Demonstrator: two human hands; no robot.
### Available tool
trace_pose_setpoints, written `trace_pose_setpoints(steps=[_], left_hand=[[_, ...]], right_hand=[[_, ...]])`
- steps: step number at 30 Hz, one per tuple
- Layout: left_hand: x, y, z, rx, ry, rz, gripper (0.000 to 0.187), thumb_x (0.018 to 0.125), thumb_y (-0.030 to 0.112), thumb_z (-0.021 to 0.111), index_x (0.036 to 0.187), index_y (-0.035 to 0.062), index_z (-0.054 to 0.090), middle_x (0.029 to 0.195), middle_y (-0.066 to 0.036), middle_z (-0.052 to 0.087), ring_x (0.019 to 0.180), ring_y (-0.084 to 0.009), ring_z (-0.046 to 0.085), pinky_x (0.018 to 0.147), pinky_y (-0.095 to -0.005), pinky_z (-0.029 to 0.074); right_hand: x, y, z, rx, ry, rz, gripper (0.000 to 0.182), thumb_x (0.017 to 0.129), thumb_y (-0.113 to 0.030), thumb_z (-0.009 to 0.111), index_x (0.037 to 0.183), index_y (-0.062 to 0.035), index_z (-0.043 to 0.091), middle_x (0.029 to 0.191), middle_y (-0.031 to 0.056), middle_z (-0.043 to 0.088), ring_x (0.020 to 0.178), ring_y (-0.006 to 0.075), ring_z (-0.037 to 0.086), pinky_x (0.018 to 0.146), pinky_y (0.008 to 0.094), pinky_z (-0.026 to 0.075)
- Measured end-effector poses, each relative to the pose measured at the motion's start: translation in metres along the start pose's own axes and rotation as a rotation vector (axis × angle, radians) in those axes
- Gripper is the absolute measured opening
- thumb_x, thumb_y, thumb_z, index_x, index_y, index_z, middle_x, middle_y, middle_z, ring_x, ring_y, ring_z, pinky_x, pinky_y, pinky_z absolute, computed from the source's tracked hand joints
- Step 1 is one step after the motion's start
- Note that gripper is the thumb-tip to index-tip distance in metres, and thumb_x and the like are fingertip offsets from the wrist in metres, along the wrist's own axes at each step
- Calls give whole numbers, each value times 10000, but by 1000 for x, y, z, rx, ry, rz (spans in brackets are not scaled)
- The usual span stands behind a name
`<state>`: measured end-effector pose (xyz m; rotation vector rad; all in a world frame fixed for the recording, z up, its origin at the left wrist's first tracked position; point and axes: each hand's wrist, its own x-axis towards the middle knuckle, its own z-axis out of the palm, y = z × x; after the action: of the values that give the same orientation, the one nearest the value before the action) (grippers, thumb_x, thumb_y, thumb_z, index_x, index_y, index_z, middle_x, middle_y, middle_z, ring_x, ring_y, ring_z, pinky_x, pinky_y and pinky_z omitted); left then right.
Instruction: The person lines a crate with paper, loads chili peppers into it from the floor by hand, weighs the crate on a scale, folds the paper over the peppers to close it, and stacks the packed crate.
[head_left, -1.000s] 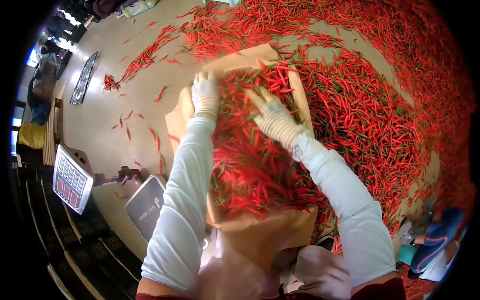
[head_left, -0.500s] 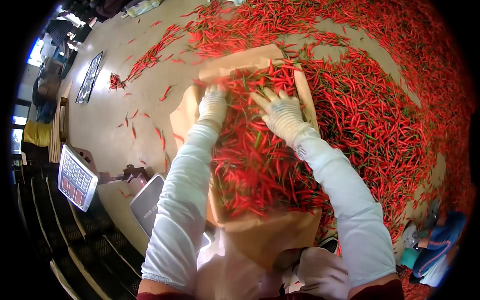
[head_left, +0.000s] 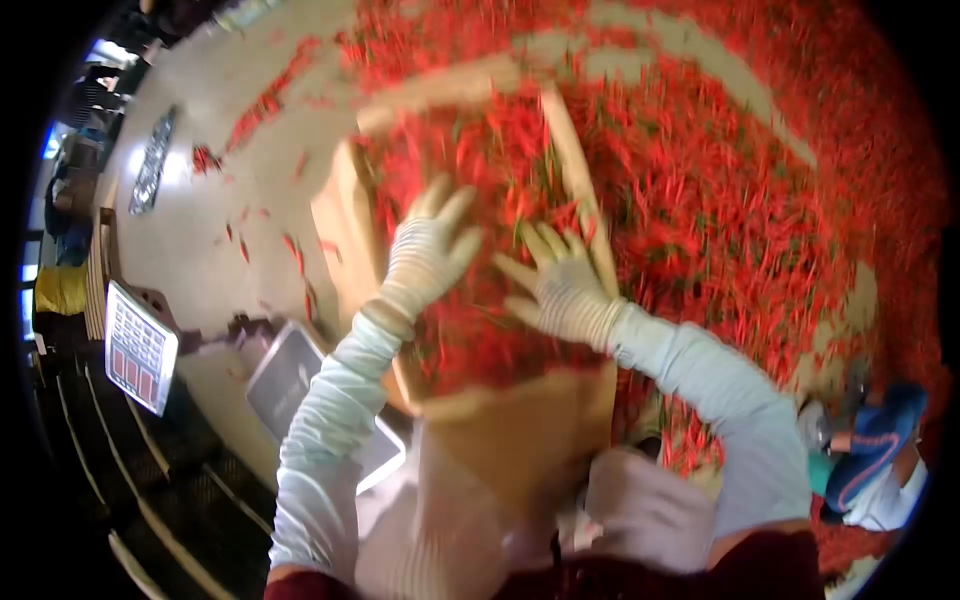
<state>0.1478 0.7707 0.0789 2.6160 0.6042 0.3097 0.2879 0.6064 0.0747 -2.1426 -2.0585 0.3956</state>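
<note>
An open cardboard box (head_left: 520, 415) full of red chili peppers (head_left: 470, 345) stands in front of me, its flaps spread outward. My left hand (head_left: 428, 250), in a pale glove, rests on or just above the chilies by the box's left side. Its fingers are spread. Toward the right wall of the box, my right hand (head_left: 565, 285) is gloved too, with fingers apart over the heap. Neither hand appears to grip any chilies. Motion blurs the peppers, so contact with the fingertips is hard to make out.
A wide heap of chilies (head_left: 710, 220) covers the floor to the right and behind the box. At left are a scale display (head_left: 140, 345), its platform (head_left: 285, 375) and black crates (head_left: 130, 470). Another person's leg (head_left: 878, 440) shows at lower right.
Both hands have drawn back toward me across the chilies, and the left fingers are now more spread. My view has shifted, so the box appears higher and farther left.
</note>
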Motion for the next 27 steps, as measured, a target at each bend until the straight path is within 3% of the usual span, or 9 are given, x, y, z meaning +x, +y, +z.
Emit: trace_pose_setpoints(steps=[5,8,17,19,20,21,23,24,27], left_hand=[[-83,6,-1,194,-359,-76,505,742,319,674,1152,62,530,1171,-185,514,1102,-352,508,876,-463,436],[-90,-5,19,294,-214,18,331,742,287,668,978,87,549,971,-113,538,927,-296,546,759,-437,454],[-88,-10,36,322,-279,-41,350,755,284,613,1015,66,528,995,-135,560,933,-315,548,745,-476,444],[-88,-7,33,338,-256,-32,330,763,278,601,1006,67,528,993,-136,560,930,-315,547,747,-481,442],[-88,-5,31,339,-378,-92,480,741,337,662,1089,44,506,1073,-147,519,993,-317,515,797,-463,430],[-87,-4,32,331,-377,-107,468,739,330,663,1078,46,509,1066,-144,524,990,-315,516,798,-464,427],[-90,-8,37,314,-341,-106,460,736,327,667,1069,48,516,1050,-138,531,983,-312,519,801,-462,423],[-91,-9,38,308,-342,-109,460,736,327,667,1069,48,516,1050,-138,531,983,-312,519,801,-462,423],[-88,-6,33,260,-304,-122,453,736,326,670,1065,52,522,1045,-137,538,975,-310,523,804,-460,421]], right_hand=[[-23,-28,14,-12,-54,-172,501,875,-506,526,1326,-287,530,1439,99,419,1325,365,351,1045,611,228],[-13,-26,36,39,-2,-182,501,870,-486,555,1330,-291,516,1436,72,431,1326,341,360,1034,610,253],[-9,-20,29,-12,-45,-119,533,892,-502,516,1385,-307,459,1451,104,406,1321,366,367,1020,614,281],[1,-3,0,83,-280,-258,558,870,-497,553,1377,-278,474,1450,122,404,1324,381,368,983,604,342],[7,11,-17,208,-277,-295,569,846,-479,581,1359,-246,501,1455,140,393,1253,379,465,943,513,436],[22,24,-33,361,-185,-284,405,855,-408,565,1183,-181,630,1275,153,555,1046,328,612,852,417,503],[73,61,-43,221,-106,-152,265,848,-305,508,771,-89,641,772,130,632,772,325,629,722,448,503],[86,71,-59,370,97,270,281,870,-297,475,789,-92,649,864,159,632,796,334,620,729,440,498],[154,147,-50,70,580,378,347,911,-356,450,962,-93,671,978,151,632,941,335,591,872,450,458]])
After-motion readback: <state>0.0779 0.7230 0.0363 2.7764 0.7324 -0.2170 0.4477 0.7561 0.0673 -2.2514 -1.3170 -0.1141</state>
